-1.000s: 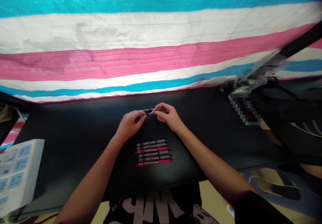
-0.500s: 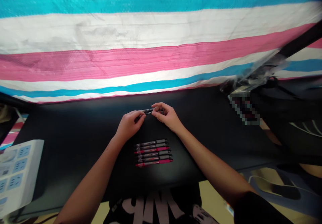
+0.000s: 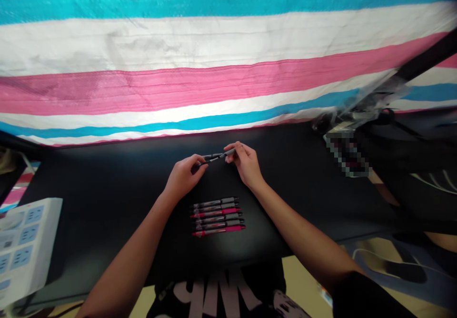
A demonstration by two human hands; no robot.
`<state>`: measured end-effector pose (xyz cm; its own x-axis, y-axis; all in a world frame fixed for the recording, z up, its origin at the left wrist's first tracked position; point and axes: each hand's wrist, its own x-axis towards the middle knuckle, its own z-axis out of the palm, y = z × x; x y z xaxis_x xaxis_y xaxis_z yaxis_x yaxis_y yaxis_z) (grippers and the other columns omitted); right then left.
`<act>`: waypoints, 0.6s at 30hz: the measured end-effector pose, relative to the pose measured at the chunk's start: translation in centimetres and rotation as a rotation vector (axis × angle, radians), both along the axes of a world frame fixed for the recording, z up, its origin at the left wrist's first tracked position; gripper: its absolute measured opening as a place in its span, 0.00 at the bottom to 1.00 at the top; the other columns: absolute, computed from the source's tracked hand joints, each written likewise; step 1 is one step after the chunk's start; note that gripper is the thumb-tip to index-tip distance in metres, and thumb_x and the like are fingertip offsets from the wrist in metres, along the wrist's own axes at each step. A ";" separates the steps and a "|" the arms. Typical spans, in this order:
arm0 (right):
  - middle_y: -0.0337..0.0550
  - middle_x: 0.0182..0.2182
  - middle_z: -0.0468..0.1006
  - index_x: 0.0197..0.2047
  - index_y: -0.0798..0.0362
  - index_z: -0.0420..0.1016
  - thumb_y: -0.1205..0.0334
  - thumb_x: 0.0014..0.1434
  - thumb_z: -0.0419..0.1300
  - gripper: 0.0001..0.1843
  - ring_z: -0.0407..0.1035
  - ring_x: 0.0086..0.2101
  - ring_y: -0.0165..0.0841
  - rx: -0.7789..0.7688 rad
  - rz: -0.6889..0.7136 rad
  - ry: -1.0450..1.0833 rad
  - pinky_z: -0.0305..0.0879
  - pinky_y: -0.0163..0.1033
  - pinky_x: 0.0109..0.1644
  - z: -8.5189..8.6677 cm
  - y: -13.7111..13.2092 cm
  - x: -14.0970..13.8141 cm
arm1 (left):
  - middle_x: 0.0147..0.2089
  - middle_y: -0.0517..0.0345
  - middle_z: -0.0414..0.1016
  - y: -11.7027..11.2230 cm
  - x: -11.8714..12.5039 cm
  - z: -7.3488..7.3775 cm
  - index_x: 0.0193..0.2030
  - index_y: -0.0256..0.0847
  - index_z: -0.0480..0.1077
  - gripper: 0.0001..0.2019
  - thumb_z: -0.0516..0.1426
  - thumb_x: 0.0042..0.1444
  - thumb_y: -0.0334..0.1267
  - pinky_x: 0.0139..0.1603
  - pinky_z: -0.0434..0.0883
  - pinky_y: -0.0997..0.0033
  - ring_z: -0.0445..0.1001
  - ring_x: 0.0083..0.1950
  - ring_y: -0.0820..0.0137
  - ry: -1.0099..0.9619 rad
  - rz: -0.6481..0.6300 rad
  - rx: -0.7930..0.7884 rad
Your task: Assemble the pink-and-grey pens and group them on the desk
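Above the black table, my left hand [image 3: 186, 173] is closed, thumb against fingers, on slender dark pen parts [image 3: 213, 156]. My right hand [image 3: 247, 165] pinches a grey pen barrel [image 3: 229, 152] that slants up to the right. A thin dark piece runs from the barrel toward my left fingers; I cannot tell whether the parts are joined. Nearer my body lies a row of several pens: a grey-gripped pen [image 3: 228, 200] at the far side, a pink-gripped pen [image 3: 232, 210], another grey-gripped pen [image 3: 233, 223] and a pink-gripped pen [image 3: 233, 229] at the near side.
A white power strip [image 3: 32, 246] stands at the table's left edge. Clear plastic wrapping [image 3: 371, 99] and a pixelated item [image 3: 348, 156] are at the back right. A striped sheet [image 3: 200, 89] hangs behind the black table [image 3: 117, 180].
My right hand has moved a little to the right and slightly up, and the grey barrel now shows in its fingers. My left hand and the row of pens have stayed put.
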<state>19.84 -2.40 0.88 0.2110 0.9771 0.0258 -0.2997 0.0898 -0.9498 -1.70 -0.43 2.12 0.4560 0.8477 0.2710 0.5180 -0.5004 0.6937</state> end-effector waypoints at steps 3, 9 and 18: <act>0.39 0.25 0.75 0.37 0.51 0.82 0.40 0.62 0.64 0.21 0.70 0.29 0.32 0.002 0.028 0.026 0.67 0.40 0.37 0.4 -0.2 -0.1 | 0.31 0.62 0.76 0.1 0.0 0.0 0.42 0.42 0.74 0.04 0.61 0.64 0.38 0.34 0.67 0.72 0.72 0.30 0.72 0.009 0.007 -0.014; 0.40 0.27 0.75 0.37 0.51 0.81 0.41 0.62 0.64 0.20 0.69 0.29 0.32 -0.004 0.047 0.014 0.67 0.40 0.37 0.4 -0.2 0.0 | 0.32 0.60 0.77 0.1 0.1 0.1 0.43 0.42 0.74 0.04 0.60 0.64 0.38 0.34 0.68 0.72 0.73 0.30 0.71 0.004 0.009 -0.013; 0.40 0.27 0.75 0.38 0.50 0.81 0.39 0.62 0.62 0.22 0.69 0.30 0.33 -0.013 0.083 -0.039 0.68 0.41 0.38 0.4 -0.3 0.0 | 0.32 0.59 0.78 0.1 0.0 0.2 0.42 0.42 0.75 0.04 0.60 0.64 0.38 0.33 0.69 0.72 0.75 0.30 0.70 0.003 0.005 0.029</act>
